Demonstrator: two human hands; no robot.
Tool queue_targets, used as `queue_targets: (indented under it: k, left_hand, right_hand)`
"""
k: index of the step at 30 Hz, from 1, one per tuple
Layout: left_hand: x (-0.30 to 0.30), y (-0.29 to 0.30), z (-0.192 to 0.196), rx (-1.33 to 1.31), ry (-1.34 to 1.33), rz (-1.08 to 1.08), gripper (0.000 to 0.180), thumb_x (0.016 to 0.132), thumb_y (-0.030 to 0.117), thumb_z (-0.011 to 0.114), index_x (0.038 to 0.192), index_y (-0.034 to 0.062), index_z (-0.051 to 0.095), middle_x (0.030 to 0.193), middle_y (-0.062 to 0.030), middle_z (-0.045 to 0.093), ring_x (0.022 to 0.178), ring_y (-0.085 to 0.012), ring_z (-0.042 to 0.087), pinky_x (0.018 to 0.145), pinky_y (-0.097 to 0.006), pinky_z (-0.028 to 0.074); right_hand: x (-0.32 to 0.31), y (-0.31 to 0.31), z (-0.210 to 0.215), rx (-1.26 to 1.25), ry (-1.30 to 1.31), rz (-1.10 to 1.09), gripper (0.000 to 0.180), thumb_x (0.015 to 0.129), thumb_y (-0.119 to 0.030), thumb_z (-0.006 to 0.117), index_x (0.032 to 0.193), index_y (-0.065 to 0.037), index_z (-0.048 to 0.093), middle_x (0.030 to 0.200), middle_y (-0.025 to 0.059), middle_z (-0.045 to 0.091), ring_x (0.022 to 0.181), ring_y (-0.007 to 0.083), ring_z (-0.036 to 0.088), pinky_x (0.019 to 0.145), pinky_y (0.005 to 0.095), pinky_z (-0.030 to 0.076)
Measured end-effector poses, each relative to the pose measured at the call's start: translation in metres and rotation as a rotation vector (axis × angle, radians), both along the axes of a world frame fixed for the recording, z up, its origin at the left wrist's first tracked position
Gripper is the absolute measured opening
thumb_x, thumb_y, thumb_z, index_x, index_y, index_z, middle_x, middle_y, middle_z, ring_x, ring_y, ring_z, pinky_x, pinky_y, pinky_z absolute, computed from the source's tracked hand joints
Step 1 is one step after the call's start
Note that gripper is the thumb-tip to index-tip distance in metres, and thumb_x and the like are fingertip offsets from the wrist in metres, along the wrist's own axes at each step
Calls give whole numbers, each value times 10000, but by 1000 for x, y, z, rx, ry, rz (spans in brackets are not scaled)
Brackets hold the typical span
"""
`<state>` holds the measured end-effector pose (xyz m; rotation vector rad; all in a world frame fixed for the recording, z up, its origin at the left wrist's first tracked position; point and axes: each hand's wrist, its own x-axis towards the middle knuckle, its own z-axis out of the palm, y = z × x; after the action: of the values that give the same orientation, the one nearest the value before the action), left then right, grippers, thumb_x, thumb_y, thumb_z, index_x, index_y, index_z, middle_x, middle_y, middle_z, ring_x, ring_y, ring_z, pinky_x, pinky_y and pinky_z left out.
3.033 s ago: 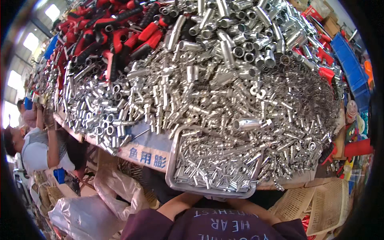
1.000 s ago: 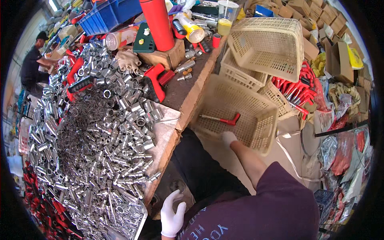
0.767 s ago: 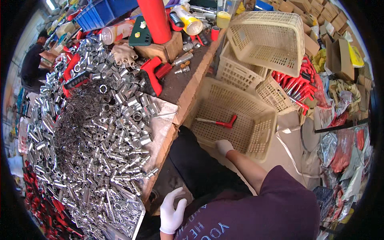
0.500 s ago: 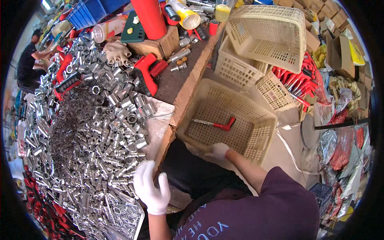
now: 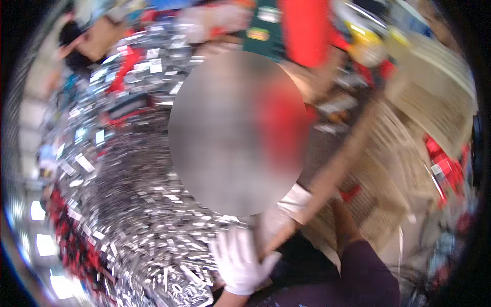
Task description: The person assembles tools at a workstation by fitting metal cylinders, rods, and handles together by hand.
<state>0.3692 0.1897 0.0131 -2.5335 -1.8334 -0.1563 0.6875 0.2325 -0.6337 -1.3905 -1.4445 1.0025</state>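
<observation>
My left hand [image 5: 238,261], in a white glove, has its fingers spread beside a large heap of shiny metal sockets and small fittings [image 5: 148,240] on the workbench. Nothing shows in its grasp. From the lower right my right forearm [image 5: 345,220] reaches toward the bench edge, next to a cream plastic crate [image 5: 383,199]. The fingers of that hand cannot be made out. Inside the crate shows a small red patch [image 5: 351,193], smeared by motion. A round blurred patch covers the middle of the view and hides what is there.
The wooden bench edge [image 5: 337,169] runs diagonally between heap and crate. Another cream crate [image 5: 434,87] stands at the far right, near red-handled tools [image 5: 445,163]. A red cylinder [image 5: 307,30] and a dark green box [image 5: 263,30] are at the back. Another person [image 5: 76,46] is far left.
The view has swung left and blurred, so the bench and crates appear further right. My left hand is still open by the heap; my right hand no longer shows clearly.
</observation>
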Motion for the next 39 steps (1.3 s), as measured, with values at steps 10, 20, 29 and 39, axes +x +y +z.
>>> queue_targets:
  k: [10, 20, 29, 39]
  left_hand:
    - [1, 12, 27, -40, -62, 94, 723, 772, 595, 697, 1231, 45, 598, 1238, -128, 607, 1135, -306, 572, 956, -502, 393]
    - [-4, 1, 26, 81, -177, 48, 858, 827, 580, 681, 1410, -17, 478, 1403, -216, 519, 1306, -406, 479, 1074, -567, 347]
    - [-37, -50, 78, 289, -523, -78, 775, 818, 429, 728, 1362, -60, 471, 1348, -255, 511, 1262, -446, 477, 1087, -534, 343]
    - [-302, -17, 117, 987, -1568, 522, 625, 1075, 366, 364, 1550, -24, 249, 1640, -146, 224, 1506, -260, 225, 1227, -407, 159]
  right_hand:
    - [-140, -53, 5, -130, 69, 443, 457, 957, -325, 549, 1280, -8, 610, 1167, 189, 695, 1067, 328, 672, 923, 434, 515]
    - [-74, -16, 207, -278, -262, 422, 426, 962, -313, 550, 1231, 5, 641, 1113, 181, 713, 1007, 312, 686, 887, 425, 521]
    - [-36, -49, 503, -312, -638, 250, 407, 965, -303, 552, 1191, 16, 666, 1069, 174, 727, 959, 300, 697, 858, 419, 527]
    - [-252, 11, 778, 374, 582, 371, 536, 1037, -205, 442, 1489, 68, 353, 1532, 165, 406, 1353, 262, 481, 1109, 391, 416]
